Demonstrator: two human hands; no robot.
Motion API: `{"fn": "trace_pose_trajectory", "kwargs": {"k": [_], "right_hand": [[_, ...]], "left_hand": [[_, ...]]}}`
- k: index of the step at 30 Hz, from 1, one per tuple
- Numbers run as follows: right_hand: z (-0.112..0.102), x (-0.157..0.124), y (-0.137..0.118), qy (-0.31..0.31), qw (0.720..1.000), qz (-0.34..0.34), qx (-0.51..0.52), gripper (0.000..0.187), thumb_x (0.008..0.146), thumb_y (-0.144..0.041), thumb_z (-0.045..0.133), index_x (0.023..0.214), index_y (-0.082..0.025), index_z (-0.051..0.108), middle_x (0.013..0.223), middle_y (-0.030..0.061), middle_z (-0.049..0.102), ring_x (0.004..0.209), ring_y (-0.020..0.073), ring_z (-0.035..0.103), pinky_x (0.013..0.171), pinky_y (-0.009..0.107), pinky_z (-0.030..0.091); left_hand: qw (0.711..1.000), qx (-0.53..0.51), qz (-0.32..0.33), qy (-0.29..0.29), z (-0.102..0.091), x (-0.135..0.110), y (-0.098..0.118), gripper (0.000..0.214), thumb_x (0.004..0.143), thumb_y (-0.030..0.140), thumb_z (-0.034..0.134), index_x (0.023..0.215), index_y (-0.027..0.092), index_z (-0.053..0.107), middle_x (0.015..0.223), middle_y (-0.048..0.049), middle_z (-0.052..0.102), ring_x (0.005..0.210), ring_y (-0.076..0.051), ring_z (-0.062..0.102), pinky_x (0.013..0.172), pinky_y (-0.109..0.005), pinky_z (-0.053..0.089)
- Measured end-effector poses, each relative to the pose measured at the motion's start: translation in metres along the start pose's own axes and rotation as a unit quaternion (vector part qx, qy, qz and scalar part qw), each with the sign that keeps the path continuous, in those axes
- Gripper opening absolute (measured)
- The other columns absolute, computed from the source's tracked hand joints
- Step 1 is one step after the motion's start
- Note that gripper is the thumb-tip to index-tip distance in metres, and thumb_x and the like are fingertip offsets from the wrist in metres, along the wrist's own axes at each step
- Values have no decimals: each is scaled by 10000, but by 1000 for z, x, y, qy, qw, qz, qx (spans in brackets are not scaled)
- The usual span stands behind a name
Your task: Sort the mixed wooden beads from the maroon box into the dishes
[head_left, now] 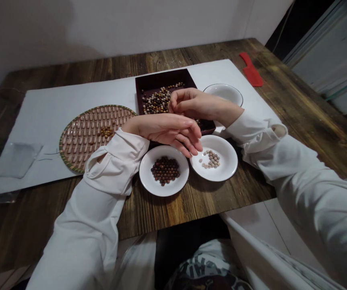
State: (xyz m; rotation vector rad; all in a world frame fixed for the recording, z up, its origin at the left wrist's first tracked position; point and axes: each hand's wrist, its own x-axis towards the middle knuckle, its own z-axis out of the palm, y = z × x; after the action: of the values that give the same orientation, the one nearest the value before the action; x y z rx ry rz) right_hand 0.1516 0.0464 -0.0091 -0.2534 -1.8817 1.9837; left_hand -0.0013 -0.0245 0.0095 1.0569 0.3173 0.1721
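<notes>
My left hand (173, 131) reaches across from the left, its fingers loosely stretched and apart. Its fingertips hover at the left side of a white plate (230, 163) holding a group of pale beads (213, 159). Under the same hand stands a second white plate (145, 175) with many dark brown beads (165, 171). My right hand (193, 104) is over a dark red box (178, 75) of mixed beads (157, 100). Its thumb and fingers are curled together; whatever they hold is hidden. The right forearm passes in front of a white bowl (226, 93).
Left of the box lies a round woven tray (78, 137) with a few yellow-brown beads (106, 131). A clear plastic bag (18, 159) rests on the white board (46, 104) at far left. A red flat tool with a handle (253, 74) lies on the wooden table (285, 117).
</notes>
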Motion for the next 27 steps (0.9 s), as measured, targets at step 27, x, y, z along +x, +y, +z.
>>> {"fn": "trace_pose_trajectory", "kwargs": {"k": [27], "right_hand": [[14,-4,1,157,700,39,-695,250,937,-170,330,921,-141,577,991,83,542,922,181,478,778,294,358]], "left_hand": [[999,18,-13,32,0,-1,-1,290,920,380,448,959,130,589,1022,-119,670,955,-190,643,927,-381,477]]}}
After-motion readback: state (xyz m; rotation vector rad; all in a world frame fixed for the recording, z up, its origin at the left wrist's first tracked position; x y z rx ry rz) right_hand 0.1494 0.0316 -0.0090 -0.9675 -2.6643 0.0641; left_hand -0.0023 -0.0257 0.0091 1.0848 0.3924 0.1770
